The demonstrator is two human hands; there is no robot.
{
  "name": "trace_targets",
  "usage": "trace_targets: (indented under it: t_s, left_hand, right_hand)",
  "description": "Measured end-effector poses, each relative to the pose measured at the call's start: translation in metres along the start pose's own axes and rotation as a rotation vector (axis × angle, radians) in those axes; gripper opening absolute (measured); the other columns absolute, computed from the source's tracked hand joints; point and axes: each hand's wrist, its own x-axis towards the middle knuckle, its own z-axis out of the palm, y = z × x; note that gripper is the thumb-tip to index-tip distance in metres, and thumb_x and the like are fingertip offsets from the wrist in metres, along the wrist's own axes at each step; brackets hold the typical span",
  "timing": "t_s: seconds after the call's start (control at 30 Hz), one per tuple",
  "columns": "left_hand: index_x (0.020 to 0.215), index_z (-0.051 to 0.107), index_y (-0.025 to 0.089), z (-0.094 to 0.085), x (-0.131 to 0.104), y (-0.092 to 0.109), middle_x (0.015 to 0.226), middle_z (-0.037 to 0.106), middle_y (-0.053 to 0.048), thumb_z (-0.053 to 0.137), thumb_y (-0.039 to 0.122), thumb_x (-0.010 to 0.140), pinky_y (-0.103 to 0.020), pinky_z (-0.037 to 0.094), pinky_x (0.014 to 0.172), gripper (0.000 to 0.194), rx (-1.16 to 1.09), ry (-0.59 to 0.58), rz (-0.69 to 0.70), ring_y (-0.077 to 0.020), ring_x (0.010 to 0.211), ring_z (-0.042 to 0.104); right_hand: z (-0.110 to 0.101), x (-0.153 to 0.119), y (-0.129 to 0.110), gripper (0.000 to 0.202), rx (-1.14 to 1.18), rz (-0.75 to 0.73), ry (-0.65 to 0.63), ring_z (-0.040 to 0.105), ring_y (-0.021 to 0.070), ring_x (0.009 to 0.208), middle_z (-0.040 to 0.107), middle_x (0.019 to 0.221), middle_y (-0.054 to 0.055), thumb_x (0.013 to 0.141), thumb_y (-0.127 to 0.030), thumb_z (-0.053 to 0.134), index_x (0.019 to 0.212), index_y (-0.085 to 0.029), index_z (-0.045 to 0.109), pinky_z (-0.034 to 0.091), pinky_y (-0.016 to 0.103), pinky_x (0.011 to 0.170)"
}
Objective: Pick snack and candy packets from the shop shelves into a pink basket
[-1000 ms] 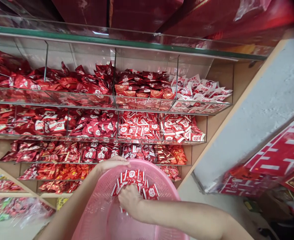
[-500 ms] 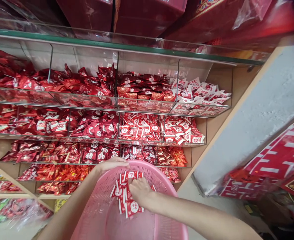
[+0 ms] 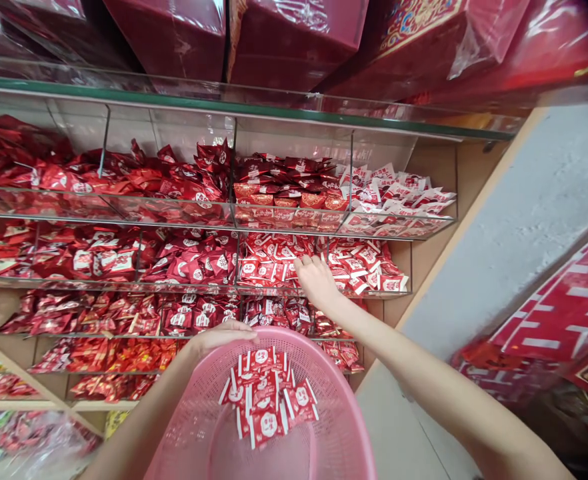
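Note:
My left hand (image 3: 224, 335) is closed over the far rim of a pink plastic basket (image 3: 341, 393). Inside the basket, on its far side, lies a loose pile of small red-and-white candy packets (image 3: 269, 425). Beyond the basket, my right hand (image 3: 317, 280) reaches over to a shelf bin of similar red-and-white packets (image 3: 264, 270). Its fingers are curled down among them near the bin's right divider. The fingertips are hidden, so anything held there does not show.
Glass shelves (image 3: 184, 217) with dividers hold many red packets in rows. Large dark red boxes (image 3: 294, 40) stand on the top shelf. A grey wall (image 3: 514, 220) runs along the right. Bags of sweets (image 3: 19, 433) lie at lower left.
My right hand has moved from the packets in the basket up and forward to the shelf bin. More packets in the basket are uncovered. My left hand stays on the rim.

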Motion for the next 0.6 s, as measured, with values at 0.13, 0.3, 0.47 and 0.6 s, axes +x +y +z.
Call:
trace_targets:
  t_s: [0.13, 0.3, 0.47, 0.6]
  left_hand:
    - [0.081, 0.072, 0.021, 0.0, -0.001, 0.0, 0.089, 0.07, -0.006, 0.066, 0.045, 0.066, -0.03, 0.043, 0.08, 0.029, 0.033, 0.023, -0.009, -0.0244, 0.086, 0.06]
    - [0.081, 0.072, 0.021, 0.002, -0.002, 0.001, 0.092, 0.07, -0.006, 0.065, 0.046, 0.067, -0.03, 0.043, 0.081, 0.029, 0.012, 0.009, 0.015, -0.0244, 0.088, 0.06]
    - [0.084, 0.071, 0.018, 0.002, -0.004, 0.002, 0.092, 0.069, -0.007, 0.066, 0.044, 0.066, -0.032, 0.043, 0.081, 0.032, -0.01, 0.009, -0.003, -0.0248, 0.087, 0.061]
    - [0.085, 0.071, 0.017, 0.0, -0.003, 0.0, 0.092, 0.069, -0.008, 0.066, 0.042, 0.067, -0.033, 0.043, 0.083, 0.032, -0.029, 0.004, -0.001, -0.0248, 0.087, 0.061]
  right_hand:
    - [0.0, 0.027, 0.017, 0.03, -0.133, 0.002, 0.051, 0.046, 0.0288, 0.104, 0.057, 0.108, 0.021, 0.083, -0.006, 0.031, 0.104, -0.007, 0.054, 0.033, 0.04, 0.083]
    - [0.01, 0.048, 0.022, 0.031, -0.127, 0.038, -0.071, 0.046, 0.027, 0.104, 0.061, 0.106, 0.02, 0.083, -0.007, 0.034, 0.11, -0.008, 0.051, 0.028, 0.038, 0.083]
    - [0.013, 0.056, 0.024, 0.032, -0.138, 0.055, -0.096, 0.049, 0.0273, 0.106, 0.064, 0.103, 0.021, 0.083, -0.008, 0.036, 0.112, -0.009, 0.05, 0.024, 0.04, 0.085]
    - [0.007, 0.053, 0.024, 0.033, -0.149, 0.03, -0.083, 0.051, 0.0267, 0.102, 0.065, 0.101, 0.019, 0.082, -0.006, 0.036, 0.111, -0.009, 0.05, 0.023, 0.04, 0.085]
